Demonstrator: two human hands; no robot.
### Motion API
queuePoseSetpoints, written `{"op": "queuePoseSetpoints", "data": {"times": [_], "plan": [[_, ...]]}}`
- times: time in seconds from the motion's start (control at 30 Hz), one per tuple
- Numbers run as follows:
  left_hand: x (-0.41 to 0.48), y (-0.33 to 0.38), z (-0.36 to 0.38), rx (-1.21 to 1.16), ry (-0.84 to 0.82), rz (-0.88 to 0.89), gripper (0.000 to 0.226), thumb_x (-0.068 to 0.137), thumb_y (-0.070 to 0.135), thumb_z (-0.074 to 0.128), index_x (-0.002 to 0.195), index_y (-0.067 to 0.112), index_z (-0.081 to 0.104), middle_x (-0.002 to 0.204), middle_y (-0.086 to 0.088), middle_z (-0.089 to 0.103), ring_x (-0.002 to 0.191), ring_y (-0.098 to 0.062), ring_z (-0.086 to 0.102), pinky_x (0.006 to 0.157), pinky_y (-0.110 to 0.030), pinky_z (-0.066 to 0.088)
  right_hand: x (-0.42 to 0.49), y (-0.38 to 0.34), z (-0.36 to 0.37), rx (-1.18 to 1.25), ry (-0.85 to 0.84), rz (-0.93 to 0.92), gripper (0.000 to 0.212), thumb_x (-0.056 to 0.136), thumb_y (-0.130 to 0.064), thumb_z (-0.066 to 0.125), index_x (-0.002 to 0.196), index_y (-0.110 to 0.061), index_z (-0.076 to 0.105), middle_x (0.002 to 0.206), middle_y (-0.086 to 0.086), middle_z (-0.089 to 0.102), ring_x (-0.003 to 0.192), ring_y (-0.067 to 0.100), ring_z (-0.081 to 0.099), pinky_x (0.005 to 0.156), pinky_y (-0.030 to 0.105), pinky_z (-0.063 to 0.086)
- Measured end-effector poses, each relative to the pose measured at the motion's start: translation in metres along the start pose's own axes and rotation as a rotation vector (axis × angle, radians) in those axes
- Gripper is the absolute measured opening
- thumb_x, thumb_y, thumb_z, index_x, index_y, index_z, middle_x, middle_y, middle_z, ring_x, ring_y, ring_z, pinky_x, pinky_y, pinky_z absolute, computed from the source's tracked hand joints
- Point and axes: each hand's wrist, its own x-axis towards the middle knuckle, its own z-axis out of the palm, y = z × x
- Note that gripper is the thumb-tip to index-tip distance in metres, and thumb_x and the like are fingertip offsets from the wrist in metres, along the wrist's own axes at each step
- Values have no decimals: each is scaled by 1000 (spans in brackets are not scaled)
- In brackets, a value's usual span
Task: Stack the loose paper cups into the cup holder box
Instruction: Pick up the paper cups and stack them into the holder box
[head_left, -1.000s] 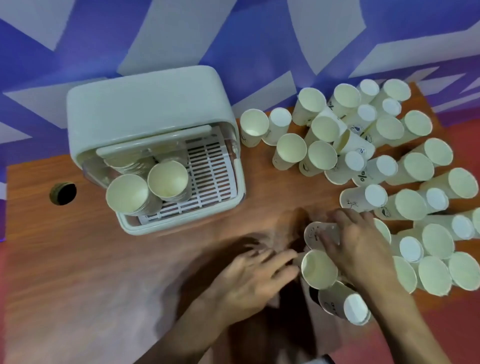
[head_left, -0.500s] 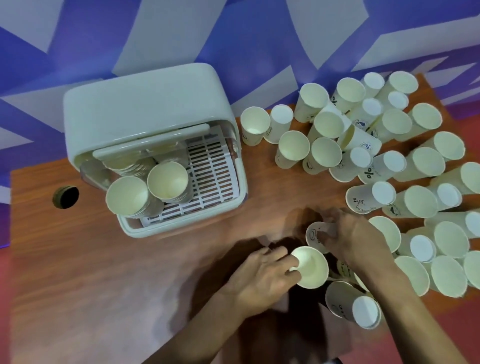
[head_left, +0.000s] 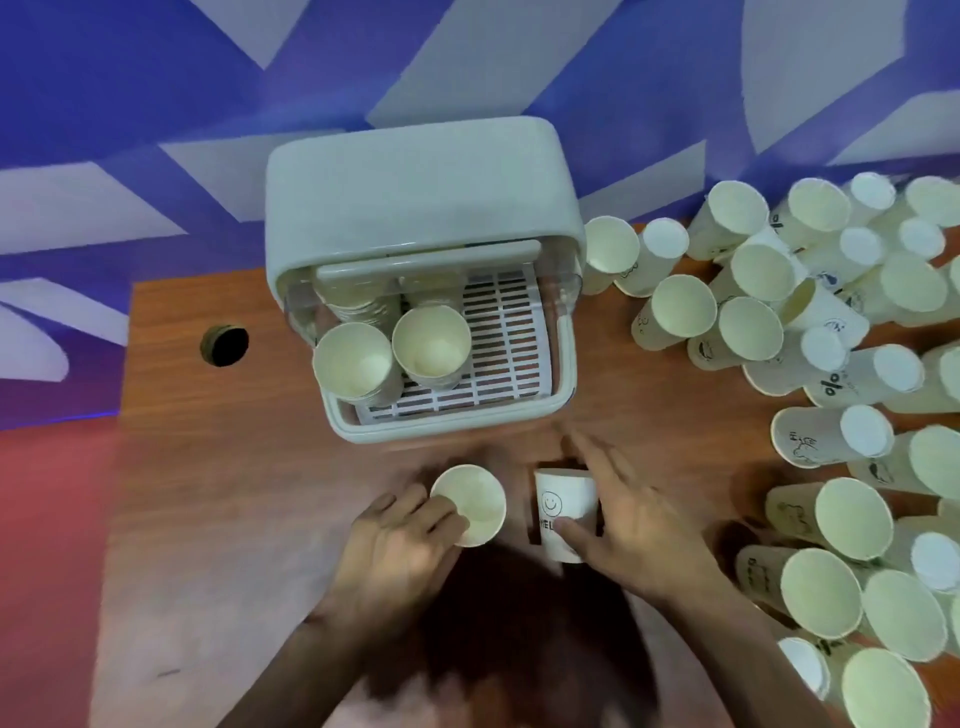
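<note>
The white cup holder box (head_left: 415, 182) stands open at the back of the wooden table, with two stacks of paper cups (head_left: 395, 353) on the left of its slatted tray. In front of it my left hand (head_left: 400, 551) grips one upright paper cup (head_left: 470, 504) by its side. My right hand (head_left: 634, 530) holds a second cup (head_left: 563, 512) printed with a smiley face, thumb across its front. Many loose paper cups (head_left: 810, 332) lie and stand in a pile on the right.
A round cable hole (head_left: 224, 345) sits in the table left of the box. The right half of the box's slatted tray (head_left: 506, 332) holds nothing. The table's left edge runs near the red floor; a blue and grey wall is behind.
Both hands have lifted a cup each out of the pile and carried them left, to in front of the box. The camera view has swung left too.
</note>
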Motion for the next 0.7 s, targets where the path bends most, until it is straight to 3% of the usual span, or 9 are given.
{"op": "queuePoseSetpoints", "data": {"times": [0.07,0.17,0.23,0.3,0.5,0.7], "plan": [[4,0,-1,6,24,-13,10,87,27,64,78,25,69,84,9,65,77,-22,62,61,-34,42,5,-11,-11,-74,10,-74,59,93,-46,61,146,-48,37,152,-27,39,128,6,50,82,17,28],[6,2,-14,-18,53,-66,9,88,25,70,79,25,68,85,8,65,78,-21,60,63,-34,42,5,-21,-21,-54,123,-127,31,92,-40,62,123,-44,61,120,-22,64,107,8,62,75,24,38],[3,1,-20,-22,57,-104,10,88,24,71,79,25,67,84,8,64,76,-22,60,62,-36,44,2,-25,-20,-46,232,-184,16,88,-35,68,104,-37,67,98,-18,65,86,7,65,63,28,45],[-1,-4,-20,-20,38,-132,10,86,23,72,78,26,66,82,8,63,74,-23,60,61,-37,45,1,-27,-14,-142,252,-217,11,84,-34,72,94,-36,66,88,-17,63,76,6,64,54,24,40],[-8,-10,-34,-27,87,-128,12,90,22,69,79,24,66,81,7,63,73,-23,58,60,-37,44,-5,-41,-12,-187,291,-283,10,85,-34,73,91,-36,66,85,-16,63,71,9,65,50,25,42],[-13,-16,-119,-84,283,-182,6,92,22,70,92,19,76,96,6,71,78,-23,65,64,-40,50,-13,-82,-60,-45,477,-517,12,93,-21,64,101,-25,73,99,-12,66,87,14,66,63,36,55]]}}
